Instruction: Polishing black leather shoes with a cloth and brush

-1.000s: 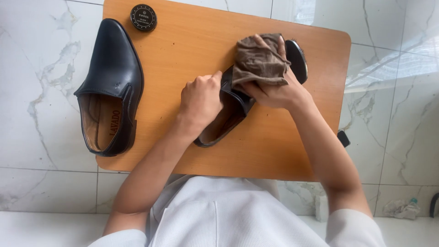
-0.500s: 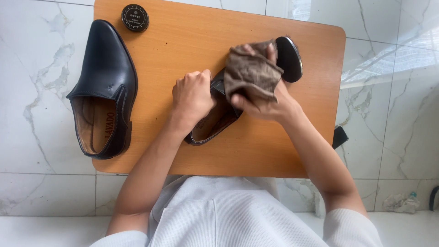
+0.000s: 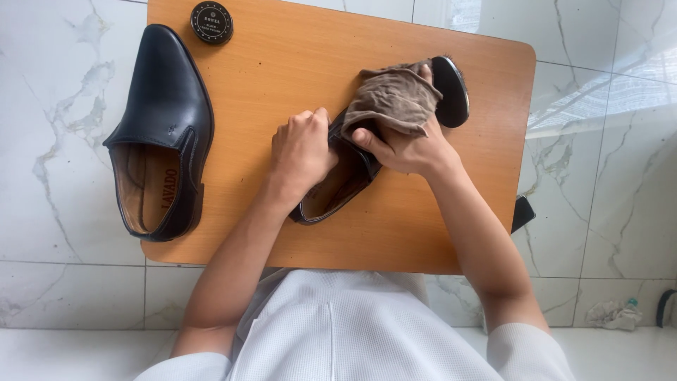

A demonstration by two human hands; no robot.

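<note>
There is just one camera, and it sits on the person's head. It looks almost straight down from above, close over a small wooden table (image 3: 282, 85) on a white marble floor (image 3: 56, 106). The person's white shirt (image 3: 352, 331) and both arms fill the bottom of the view.

A small wooden table (image 3: 282, 77) with rounded corners stands on a white marble floor (image 3: 49, 106). On its left edge lies a black shoe (image 3: 166, 120), toe pointing away, its outer side overhanging the edge. A round black tin (image 3: 211, 22) sits at the far edge, just beyond that toe. A second black shoe (image 3: 451, 92) lies near the middle, angled toward the far right corner.
</note>
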